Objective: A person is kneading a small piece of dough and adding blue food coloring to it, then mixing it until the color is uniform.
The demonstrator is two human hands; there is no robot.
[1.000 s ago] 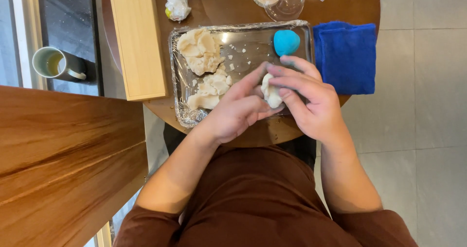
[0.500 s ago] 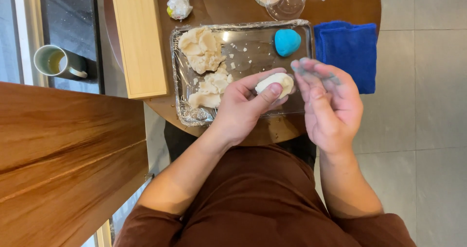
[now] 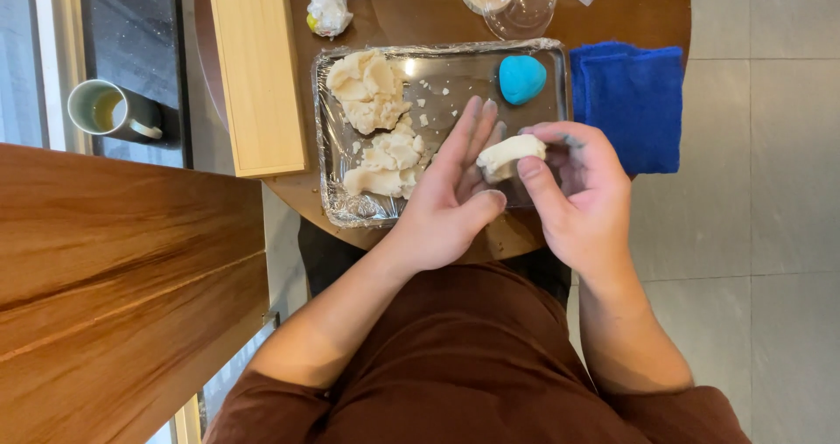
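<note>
Person seated at a round dark wooden table (image 3: pixel 420 6), brown top, both hands out over a foil-lined metal tray (image 3: pixel 455 63). Right hand (image 3: pixel 582 195) pinches a pale dough lump (image 3: pixel 510 155), thumb under its lower edge, fingers curled over the top and far side. The lump is held in the air above the tray's right half, not resting on it. Left hand (image 3: pixel 451 190) is flat and spread, fingers straight and close together pointing away from the body, palm turned toward the lump; its fingertips touch or sit just beside the lump's left end, cannot tell which. It holds nothing.

In the tray's left half: a heap of torn pale dough pieces (image 3: pixel 376 116), bigger chunk at the far corner, smaller ones nearer the body, crumbs scattered between. A blue ball (image 3: pixel 522 79) of the same kind of material sits in the far right corner of the tray, apart from the hands.

Just right of the tray, a folded blue cloth (image 3: pixel 630 103) at the table edge. Left of the tray, a long light wooden box (image 3: pixel 255 68). Beyond the tray: a clear round lid (image 3: pixel 525 2) and a small crumpled white wrapper (image 3: pixel 329 11). Off the table at far left, a green cup (image 3: pixel 109 111) on a dark ledge. Wooden surface (image 3: pixel 122 286) fills the lower left; tiled floor (image 3: pixel 770 234) on the right.
</note>
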